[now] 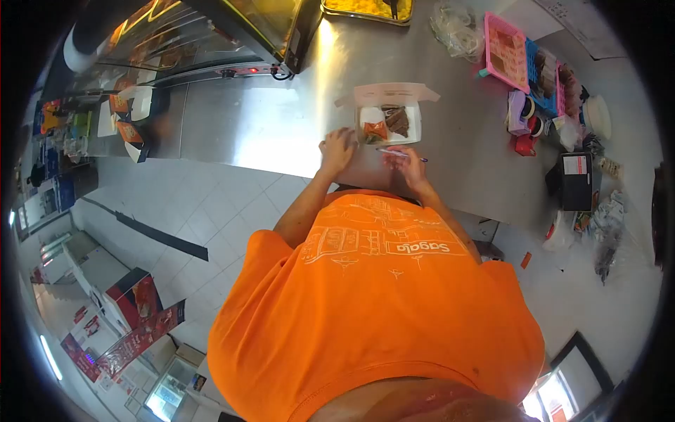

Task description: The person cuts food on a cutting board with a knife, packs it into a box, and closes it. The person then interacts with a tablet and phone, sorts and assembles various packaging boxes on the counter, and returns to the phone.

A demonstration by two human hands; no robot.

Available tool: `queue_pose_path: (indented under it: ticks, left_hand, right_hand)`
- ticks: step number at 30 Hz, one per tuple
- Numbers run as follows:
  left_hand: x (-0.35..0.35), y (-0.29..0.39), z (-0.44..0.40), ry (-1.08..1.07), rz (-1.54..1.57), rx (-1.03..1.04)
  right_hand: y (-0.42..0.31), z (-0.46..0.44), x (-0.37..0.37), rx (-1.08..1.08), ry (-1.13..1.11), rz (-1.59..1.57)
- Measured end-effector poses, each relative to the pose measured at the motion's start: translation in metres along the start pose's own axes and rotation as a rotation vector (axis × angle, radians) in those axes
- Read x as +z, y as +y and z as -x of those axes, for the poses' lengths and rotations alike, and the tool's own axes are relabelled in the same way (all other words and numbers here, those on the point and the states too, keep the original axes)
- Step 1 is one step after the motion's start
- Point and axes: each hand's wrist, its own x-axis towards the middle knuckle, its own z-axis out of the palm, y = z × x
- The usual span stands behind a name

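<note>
An open white takeaway box (420,126) sits on the steel counter with its lid folded back. Inside it are brown pieces of food (398,121), an orange-red sachet (375,129) and something white, perhaps wrapped rice. My left hand (339,149) rests on the counter just left of the box, fingers spread and holding nothing. In front of the box, my right hand (406,162) grips a pen (413,155) that points left toward the box's front edge. The pen's tip is too small to make out clearly.
A heated glass display case (267,28) stands at the back left, with folded boxes (130,130) left of it. At the back is a tray of yellow food (365,10). Pink basket (506,53), blue basket (541,77) and a black box (576,181) line the right side.
</note>
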Motion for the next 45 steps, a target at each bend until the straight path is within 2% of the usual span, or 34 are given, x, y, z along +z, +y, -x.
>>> queue_pose_path:
  ticks: [3, 5, 6, 9, 12, 14, 16, 18, 19, 20, 21, 22, 23, 24, 26, 28, 32, 34, 35, 37, 39, 41, 43, 45]
  left_hand:
    - [0.007, -0.008, 0.001, -0.085, 0.046, 0.059]
    - [-0.021, 0.009, 0.011, -0.134, 0.066, 0.024]
    - [-0.031, 0.008, 0.015, -0.085, 0.066, 0.037]
    - [-0.053, -0.019, 0.011, -0.041, 0.227, -0.047]
    - [-0.086, -0.046, 0.017, -0.048, 0.202, -0.070]
    - [-0.113, -0.057, 0.021, -0.017, 0.139, -0.076]
    - [-0.145, -0.090, -0.005, 0.341, 0.176, -0.015]
    - [-0.213, -0.120, -0.034, 0.643, 0.123, 0.040]
    - [-0.254, -0.146, -0.063, 0.982, 0.033, 0.081]
    - [-0.346, -0.106, -0.058, 1.014, 0.078, 0.218]
    - [-0.406, -0.090, -0.063, 1.169, 0.112, 0.324]
    - [-0.457, -0.100, -0.082, 1.235, 0.068, 0.241]
    - [-0.506, -0.079, -0.086, 1.225, 0.369, 0.340]
    - [-0.549, -0.035, -0.071, 1.311, 0.192, 0.422]
    - [-0.610, -0.014, -0.083, 1.278, 0.308, 0.499]
    - [-0.640, 0.012, -0.092, 1.342, 0.373, 0.578]
    - [-0.613, 0.036, -0.100, 1.534, 0.413, 0.689]
    - [-0.550, 0.057, -0.089, 1.404, 0.320, 0.735]
    - [-0.508, 0.067, -0.080, 1.315, 0.287, 0.762]
    - [-0.423, 0.080, -0.071, 0.846, 0.369, 0.698]
    - [-0.340, 0.091, -0.077, 0.593, 0.087, 0.734]
    - [-0.257, 0.089, -0.107, 0.301, 0.050, 0.748]
    - [-0.201, 0.102, -0.119, 0.083, -0.017, 0.717]
    - [-0.170, 0.121, -0.124, -0.085, -0.117, 0.569]
  right_hand:
    - [-0.008, 0.001, 0.015, -0.133, 0.228, -0.043]
    - [-0.019, 0.005, 0.031, -0.416, 0.600, 0.263]
    - [-0.025, 0.004, 0.039, -0.565, 0.778, 0.410]
    - [-0.020, -0.018, 0.001, -0.640, 0.901, 0.456]
    - [-0.014, -0.031, -0.019, -0.609, 0.903, 0.612]
    - [0.008, -0.051, -0.028, -0.714, 1.028, 0.819]
    - [0.024, -0.061, -0.037, -0.557, 0.925, 0.675]
    - [0.010, -0.040, 0.001, -0.492, 0.936, 0.778]
    - [0.016, -0.041, 0.000, -0.524, 0.946, 0.783]
    - [0.030, -0.049, -0.016, -0.552, 0.960, 0.790]
    - [0.036, -0.054, -0.023, -0.584, 0.974, 0.794]
    - [0.031, -0.050, -0.017, -0.585, 0.951, 0.755]
    - [0.025, -0.040, -0.007, -0.583, 0.926, 0.716]
    - [0.024, -0.032, -0.001, -0.578, 0.901, 0.679]
    - [0.028, -0.029, -0.009, -0.593, 0.954, 0.709]
    - [0.029, -0.022, -0.014, -0.616, 0.992, 0.735]
    - [0.030, -0.005, -0.020, -0.625, 1.030, 0.750]
    - [0.042, 0.010, -0.030, -0.600, 1.055, 0.809]
    - [0.048, 0.016, -0.037, -0.582, 1.066, 0.870]
    - [0.045, 0.042, -0.050, -0.369, 0.951, 1.361]
    - [0.019, 0.062, -0.048, -0.175, 0.796, 1.579]
    - [0.027, 0.052, -0.083, -0.274, 0.847, 1.686]
    - [0.006, 0.049, -0.085, -0.078, 0.867, 1.552]
    - [-0.024, 0.043, -0.066, -0.009, 0.876, 1.527]
